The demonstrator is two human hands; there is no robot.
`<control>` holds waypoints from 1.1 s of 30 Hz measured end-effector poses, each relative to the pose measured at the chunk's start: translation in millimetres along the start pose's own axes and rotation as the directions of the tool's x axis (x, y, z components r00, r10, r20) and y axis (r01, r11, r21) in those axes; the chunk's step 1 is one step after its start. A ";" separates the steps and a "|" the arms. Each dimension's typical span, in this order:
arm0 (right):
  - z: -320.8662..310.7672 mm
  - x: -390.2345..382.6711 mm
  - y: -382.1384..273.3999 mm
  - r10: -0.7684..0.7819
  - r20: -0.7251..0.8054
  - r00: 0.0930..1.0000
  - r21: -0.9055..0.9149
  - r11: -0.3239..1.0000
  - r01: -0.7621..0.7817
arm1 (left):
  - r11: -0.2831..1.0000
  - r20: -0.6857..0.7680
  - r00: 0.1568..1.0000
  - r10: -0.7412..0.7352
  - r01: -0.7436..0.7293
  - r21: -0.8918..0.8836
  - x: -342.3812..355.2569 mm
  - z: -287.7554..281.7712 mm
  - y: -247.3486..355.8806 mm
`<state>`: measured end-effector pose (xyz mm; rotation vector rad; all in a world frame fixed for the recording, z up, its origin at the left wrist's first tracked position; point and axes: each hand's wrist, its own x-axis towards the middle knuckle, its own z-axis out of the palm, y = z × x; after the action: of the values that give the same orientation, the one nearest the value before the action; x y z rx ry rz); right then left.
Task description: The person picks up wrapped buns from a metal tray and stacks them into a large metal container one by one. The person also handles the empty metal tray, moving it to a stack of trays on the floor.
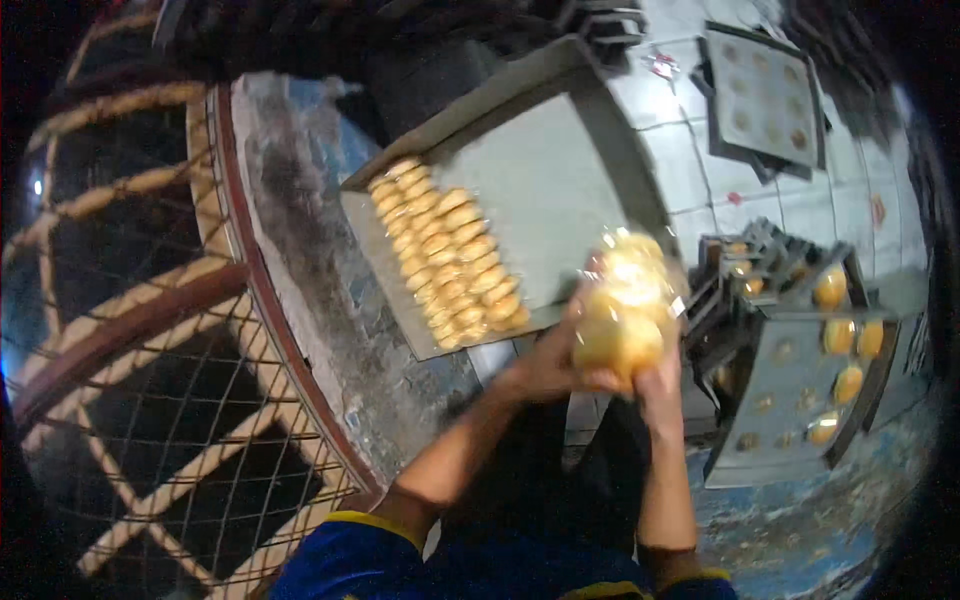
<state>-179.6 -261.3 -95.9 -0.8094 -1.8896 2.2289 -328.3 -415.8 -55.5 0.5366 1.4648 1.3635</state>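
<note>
Between my two hands is a clear plastic bag of golden buns (625,310), lifted over the near right corner of a large shallow tray (550,190). My left hand (562,358) grips its left side, the fingers partly hidden by the bag. On the lower right side my right hand (660,385) is closed around it. Glare and motion blur hide the exact number of buns. Rows of similar bagged buns (440,260) lie along the tray's left side, with shiny wrapping over them.
At the right, a baking tray (785,400) carries several loose buns. A stack of flat trays (765,100) sits on the white tiled floor (685,165) at the far right. Dark metal trays (770,245) stand between them. A metal lattice grille (160,300) borders the left.
</note>
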 end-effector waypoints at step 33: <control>364.7 460.3 93.3 0.901 0.299 0.314 -0.744 0.426 -0.515 | 0.293 -0.623 0.602 0.499 0.560 0.775 54.6 -396.1 -193.4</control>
<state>-715.8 -414.6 -302.3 -1.3329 -3.1198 2.8187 -635.5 -602.5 -316.4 0.6033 3.1655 0.3413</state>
